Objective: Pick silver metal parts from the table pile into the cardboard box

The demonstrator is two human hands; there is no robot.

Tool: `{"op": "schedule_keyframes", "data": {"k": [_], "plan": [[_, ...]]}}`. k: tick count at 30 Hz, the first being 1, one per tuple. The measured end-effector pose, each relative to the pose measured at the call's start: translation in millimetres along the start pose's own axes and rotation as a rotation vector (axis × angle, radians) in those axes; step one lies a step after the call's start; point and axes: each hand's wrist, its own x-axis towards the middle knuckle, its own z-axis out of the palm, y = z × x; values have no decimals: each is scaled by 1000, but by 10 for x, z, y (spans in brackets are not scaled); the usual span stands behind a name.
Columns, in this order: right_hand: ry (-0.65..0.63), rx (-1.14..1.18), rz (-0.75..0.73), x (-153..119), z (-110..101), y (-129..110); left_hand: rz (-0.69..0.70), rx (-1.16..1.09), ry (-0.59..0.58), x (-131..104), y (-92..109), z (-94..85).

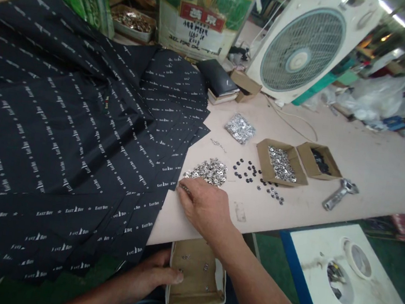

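My left hand [154, 276] grips a shallow open cardboard box [192, 302] below the table's front edge, its thumb over the near left wall. A few small metal pieces lie on the box floor. Above it, my right hand [205, 208] rests on the table at the near side of a heap of small silvery metal snap-fastener parts [213, 170]. Its fingers are curled together and point left; what they hold is hidden under them. Loose dark round snap caps [247, 172] are scattered just right of the heap.
Stacked black printed fabric [80, 133] covers the left. Rightward stand a box of metal parts [299, 184], a box of black pieces [335, 173] and a metal tool [338, 197]. Behind are a bag of parts [240, 128], a black notebook [216, 78] and a fan [301, 51].
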Motion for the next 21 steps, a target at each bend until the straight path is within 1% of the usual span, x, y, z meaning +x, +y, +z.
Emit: {"op": "schedule_keyframes", "data": {"k": [2,7,12,17,21], "plan": [[-4,10,-6,-76,9,32,-9,-4,11,-2,4,12],[58,92,5,-392,34,191,-17,-21,-2,1,4,13],[81,209,56,-610,34,292,-33,-10,5,-5,17,8],[122,349,137,-683,34,363,-25,-5,17,-13,19,12],[139,345,136,-641,19,325,-16,-9,2,-4,6,9]]}}
